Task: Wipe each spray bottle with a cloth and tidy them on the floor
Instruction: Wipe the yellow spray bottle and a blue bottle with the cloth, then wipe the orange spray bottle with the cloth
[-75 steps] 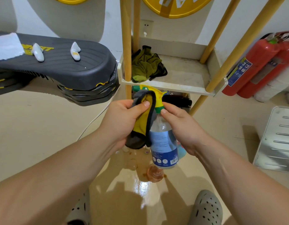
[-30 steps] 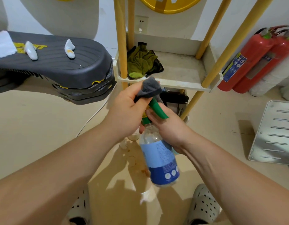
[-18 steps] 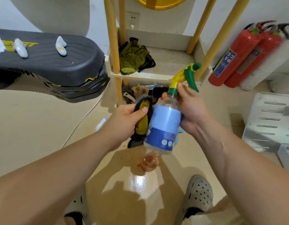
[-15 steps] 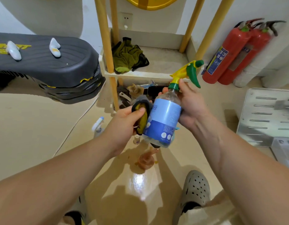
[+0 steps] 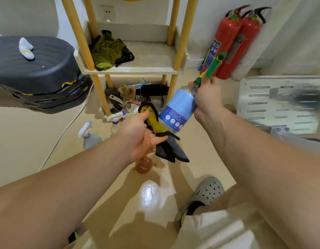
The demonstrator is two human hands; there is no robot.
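Observation:
My right hand grips a clear spray bottle with a blue label and a green and yellow trigger head, tilted with its base pointing down-left. My left hand holds a yellow and grey cloth against the bottle's base. Two clear bottles with white trigger heads stand on the floor to the left, one nearer and one by the shelf leg. An amber bottle stands on the floor, partly hidden under my left hand.
A yellow-legged shelf unit holds a green cloth, with clutter beneath. Stacked black seats lie at left. Two red fire extinguishers lean on the wall. A metal panel lies at right. My grey clog is below.
My right hand has swung the bottle rightward and tilted it further. My left hand has slid the cloth down to the bottle's base. The view has shifted, showing the white-headed bottles on the floor.

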